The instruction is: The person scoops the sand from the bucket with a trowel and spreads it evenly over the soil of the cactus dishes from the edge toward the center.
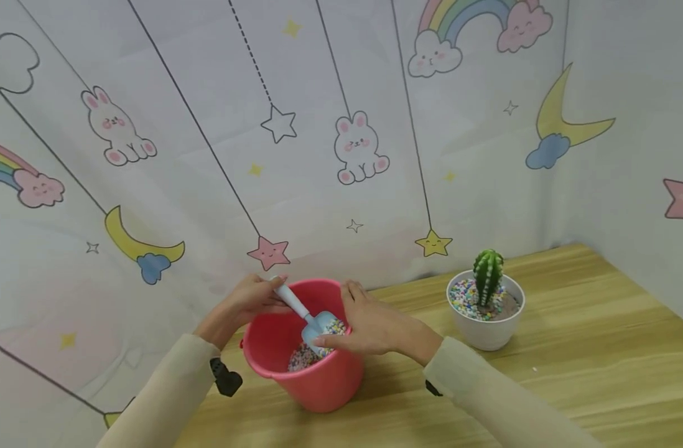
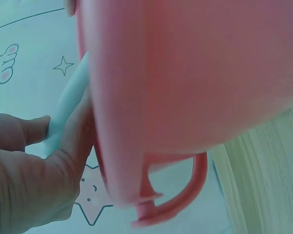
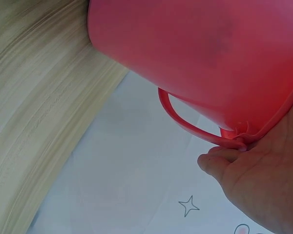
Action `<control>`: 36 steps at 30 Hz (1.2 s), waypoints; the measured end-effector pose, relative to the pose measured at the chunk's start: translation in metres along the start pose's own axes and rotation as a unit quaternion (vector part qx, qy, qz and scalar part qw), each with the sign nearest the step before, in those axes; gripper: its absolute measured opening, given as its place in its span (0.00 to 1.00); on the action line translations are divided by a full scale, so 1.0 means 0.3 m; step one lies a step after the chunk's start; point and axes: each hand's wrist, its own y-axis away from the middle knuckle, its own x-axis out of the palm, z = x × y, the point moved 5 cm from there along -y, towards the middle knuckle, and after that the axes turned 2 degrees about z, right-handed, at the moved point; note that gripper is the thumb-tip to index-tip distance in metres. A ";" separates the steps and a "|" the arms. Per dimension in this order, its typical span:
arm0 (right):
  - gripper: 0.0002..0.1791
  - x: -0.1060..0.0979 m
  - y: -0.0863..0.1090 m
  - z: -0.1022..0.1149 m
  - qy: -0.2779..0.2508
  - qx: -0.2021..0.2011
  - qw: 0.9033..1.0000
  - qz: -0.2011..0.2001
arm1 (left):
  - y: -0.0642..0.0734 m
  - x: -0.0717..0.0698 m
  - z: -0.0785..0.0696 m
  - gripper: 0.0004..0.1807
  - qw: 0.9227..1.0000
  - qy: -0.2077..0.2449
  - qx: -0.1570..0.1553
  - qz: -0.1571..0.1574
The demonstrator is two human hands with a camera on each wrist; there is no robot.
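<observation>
A toy shovel (image 1: 294,303) with a pale handle and a light blue scoop reaches down into a red bucket (image 1: 326,389). My left hand (image 1: 252,297) holds the handle near its top, over the bucket's far left rim; the left wrist view shows thumb and fingers round the handle (image 2: 68,105). Small multicoloured beads (image 1: 304,358) lie in the bucket, and some sit on the scoop. On the right side, my right hand (image 1: 377,325) grips the bucket's rim, its thumb inside by the scoop. The bucket's carrying handle (image 3: 188,126) hangs beside the right fingers.
To the right on the wooden table (image 1: 588,323) stands a white pot (image 1: 487,333). A green cactus (image 1: 488,277) rises from it, amid beads and brownish soil. Behind the table hangs a white cloth (image 1: 308,199) printed with rabbits, stars and moons.
</observation>
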 end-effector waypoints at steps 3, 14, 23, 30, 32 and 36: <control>0.67 0.000 0.001 -0.002 -0.003 0.002 1.000 -0.001 | 0.008 -0.023 0.002 0.26 1.000 0.012 0.000 -0.008; 0.70 -0.004 0.005 -0.005 0.000 -0.010 1.000 0.004 | 0.029 -0.105 0.034 0.29 0.997 0.074 -0.003 -0.032; 0.77 -0.021 0.010 -0.003 0.032 -0.010 0.999 0.017 | 0.060 -0.175 0.065 0.32 0.982 0.178 -0.001 -0.057; 0.76 -0.026 0.011 0.014 0.065 -0.006 0.998 0.014 | 0.087 -0.205 0.090 0.24 0.969 0.242 0.013 -0.056; 0.76 -0.024 0.011 0.017 0.081 -0.005 0.997 0.017 | 0.097 -0.209 0.101 0.22 0.964 0.259 0.013 -0.058; 0.76 -0.021 0.011 0.017 0.098 -0.005 0.995 0.021 | 0.113 -0.212 0.122 0.22 0.954 0.293 0.010 -0.067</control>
